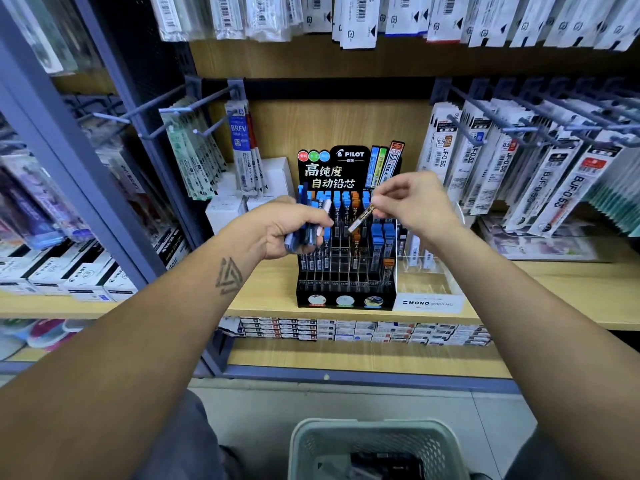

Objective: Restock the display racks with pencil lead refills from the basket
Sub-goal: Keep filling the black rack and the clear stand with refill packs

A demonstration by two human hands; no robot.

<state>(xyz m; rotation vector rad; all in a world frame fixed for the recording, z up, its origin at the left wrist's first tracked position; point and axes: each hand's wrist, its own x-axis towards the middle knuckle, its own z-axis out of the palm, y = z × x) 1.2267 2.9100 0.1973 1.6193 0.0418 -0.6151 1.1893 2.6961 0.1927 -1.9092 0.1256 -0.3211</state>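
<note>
black display rack (346, 296), blue and orange lead refills (377, 233), pale green basket (375, 441)

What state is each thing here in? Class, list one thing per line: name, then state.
Left hand: grips a bundle of lead refill cases.
Right hand: pinches a single refill tube, tilted, above the rack.
Pilot display rack: upright on the shelf, partly filled, many front slots empty.
Basket: on the floor, open, some stock inside.

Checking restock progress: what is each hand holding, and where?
Left hand grips a bundle of lead refill cases around their middle; right hand pinches one clear refill tube by its upper end.
</note>
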